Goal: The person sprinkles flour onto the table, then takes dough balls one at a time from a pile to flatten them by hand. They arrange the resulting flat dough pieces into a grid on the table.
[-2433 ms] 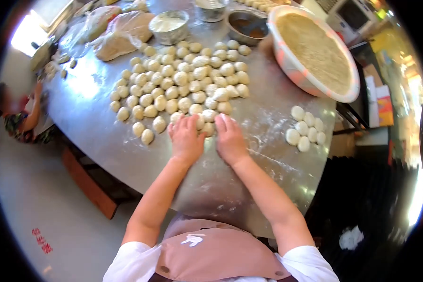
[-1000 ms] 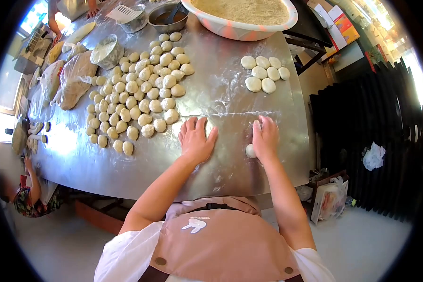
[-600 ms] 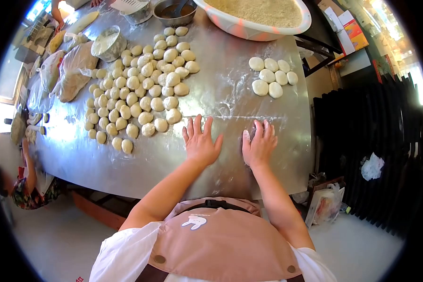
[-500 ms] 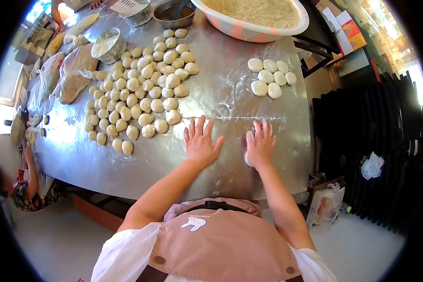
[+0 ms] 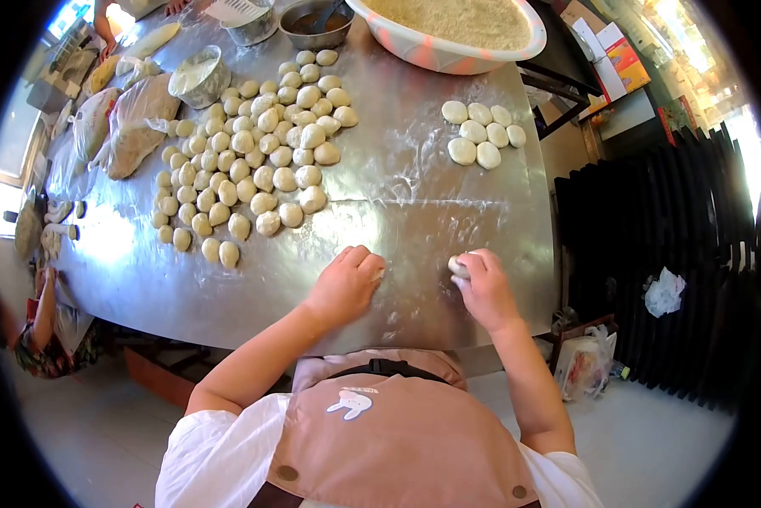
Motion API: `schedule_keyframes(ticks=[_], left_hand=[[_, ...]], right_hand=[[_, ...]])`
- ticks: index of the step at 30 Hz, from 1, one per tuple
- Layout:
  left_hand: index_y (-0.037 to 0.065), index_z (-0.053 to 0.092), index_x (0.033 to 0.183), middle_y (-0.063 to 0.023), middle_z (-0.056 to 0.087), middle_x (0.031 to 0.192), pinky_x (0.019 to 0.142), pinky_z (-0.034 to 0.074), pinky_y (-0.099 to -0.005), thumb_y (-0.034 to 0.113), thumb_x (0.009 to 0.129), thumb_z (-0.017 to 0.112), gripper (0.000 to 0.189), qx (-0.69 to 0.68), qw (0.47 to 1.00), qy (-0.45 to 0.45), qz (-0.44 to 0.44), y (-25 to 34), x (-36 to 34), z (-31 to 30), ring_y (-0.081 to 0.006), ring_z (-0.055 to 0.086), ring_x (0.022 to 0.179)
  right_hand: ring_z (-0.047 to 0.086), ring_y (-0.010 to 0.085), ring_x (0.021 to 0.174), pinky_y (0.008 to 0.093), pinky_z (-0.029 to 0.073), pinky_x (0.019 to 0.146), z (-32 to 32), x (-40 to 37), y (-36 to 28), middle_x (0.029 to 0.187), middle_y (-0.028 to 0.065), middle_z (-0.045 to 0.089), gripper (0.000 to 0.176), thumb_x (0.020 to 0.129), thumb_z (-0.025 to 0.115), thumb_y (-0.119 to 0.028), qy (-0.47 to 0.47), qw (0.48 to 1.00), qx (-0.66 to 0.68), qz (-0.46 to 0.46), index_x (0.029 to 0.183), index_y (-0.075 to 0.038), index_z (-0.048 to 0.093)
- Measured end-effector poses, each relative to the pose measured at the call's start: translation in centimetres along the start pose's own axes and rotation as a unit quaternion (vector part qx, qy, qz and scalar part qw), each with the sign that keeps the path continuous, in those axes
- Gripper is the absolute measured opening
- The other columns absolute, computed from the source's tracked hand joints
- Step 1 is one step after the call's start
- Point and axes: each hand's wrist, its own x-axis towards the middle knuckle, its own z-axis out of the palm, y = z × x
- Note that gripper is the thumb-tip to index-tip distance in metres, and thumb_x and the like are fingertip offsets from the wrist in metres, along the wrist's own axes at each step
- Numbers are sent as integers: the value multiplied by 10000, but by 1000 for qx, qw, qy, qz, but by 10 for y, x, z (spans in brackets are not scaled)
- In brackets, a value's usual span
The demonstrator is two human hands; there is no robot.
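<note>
A bare right hand (image 5: 485, 292) pinches a small, round, off-white piece of dough (image 5: 457, 267) between thumb and fingers at the near side of a floured, silvery metal table (image 5: 228, 309), while the left hand (image 5: 347, 284) curls inward nearby; something pale shows at its fingertips, but whether it grips dough cannot be told. The step in hand appears to be working single pieces of dough; the next move would seem to call for a light, even touch, as the dough looks soft. Beyond, to the left, spreads a crowd of rounded, cream-coloured dough balls (image 5: 242, 141); to the far right lie eight flattened, white dough rounds (image 5: 474, 131). At the far edge stand a wide, white-and-pink basin (image 5: 448, 57) of tan, crumbly material and a round metal bowl (image 5: 315, 40) of brown liquid with a dark utensil (image 5: 326, 17).
</note>
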Motion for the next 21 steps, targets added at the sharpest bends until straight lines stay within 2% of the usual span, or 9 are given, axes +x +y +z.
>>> schedule_keyframes(ticks=[2, 5, 6, 9, 11, 12, 14, 16, 21], left_hand=[[65, 629, 1066, -150, 604, 1050, 863, 504, -430, 120, 828, 730, 264, 16, 997, 44, 54, -3, -9, 19, -356, 591, 1003], [56, 632, 1086, -148, 607, 1038, 852, 510, -401, 143, 833, 741, 289, -60, 996, 59, 22, -3, -2, 33, -343, 600, 999], [52, 634, 1101, -147, 607, 1038, 856, 510, -397, 150, 833, 747, 307, -84, 993, 84, -19, -4, 5, 36, -338, 601, 1008], [51, 588, 1250, -174, 562, 1214, 1007, 421, -445, 279, 876, 722, 458, -68, 984, 131, -97, -5, 35, 38, -360, 510, 1181], [67, 548, 1324, -196, 512, 1325, 1078, 352, -496, 355, 900, 690, 532, 51, 977, 173, -114, 4, 56, 42, -393, 449, 1256], [106, 472, 1430, -222, 366, 1502, 1154, 217, -558, 476, 918, 628, 651, 52, 978, 105, -175, 1, 62, 49, -443, 305, 1393], [126, 439, 1472, -226, 310, 1547, 1171, 179, -570, 511, 912, 620, 704, 96, 976, 87, -176, 5, 66, 54, -452, 247, 1438], [151, 391, 1521, -226, 246, 1595, 1193, 121, -573, 552, 906, 605, 765, 117, 975, 65, -178, 2, 65, 59, -453, 177, 1484], [161, 394, 1520, -225, 256, 1588, 1189, 124, -589, 552, 908, 594, 753, 141, 976, 60, -155, -2, 68, 63, -451, 181, 1483]], right_hand=[[618, 350, 981, 423, 523, 830, 12, -8, 3, 1079, 145, 638, 297, 791, 761, -61, 80, 995, -52, -34, 1055, -69, 626], [623, 337, 965, 423, 530, 809, 31, -15, 21, 1079, 135, 646, 293, 820, 756, -90, 64, 997, 46, -24, 1086, -78, 634], [616, 333, 1019, 411, 515, 860, 37, -13, 30, 1086, 139, 652, 282, 868, 729, -151, 74, 986, 113, 99, 1114, -54, 633], [600, 342, 1075, 408, 482, 930, 41, 30, 28, 1106, 155, 656, 304, 906, 692, -249, 196, 965, 46, 165, 1106, -28, 634], [503, 390, 1234, 500, 378, 1054, 65, 44, 42, 1295, 196, 566, 458, 933, 634, -383, 188, 964, -49, 184, 1231, -39, 586], [473, 405, 1269, 531, 353, 1071, 76, 48, 43, 1347, 204, 529, 497, 935, 621, -411, 183, 958, -108, 193, 1273, -50, 565], [346, 446, 1385, 620, 259, 1111, 80, 52, 35, 1484, 218, 400, 620, 938, 588, -481, 120, 953, -156, 232, 1404, -91, 468], [335, 444, 1399, 622, 248, 1122, 82, 51, 34, 1491, 215, 398, 624, 940, 581, -486, 120, 953, -176, 215, 1412, -96, 460], [290, 448, 1435, 635, 199, 1151, 77, 55, 27, 1527, 209, 363, 644, 943, 572, -486, 78, 949, -195, 233, 1445, -108, 431]])
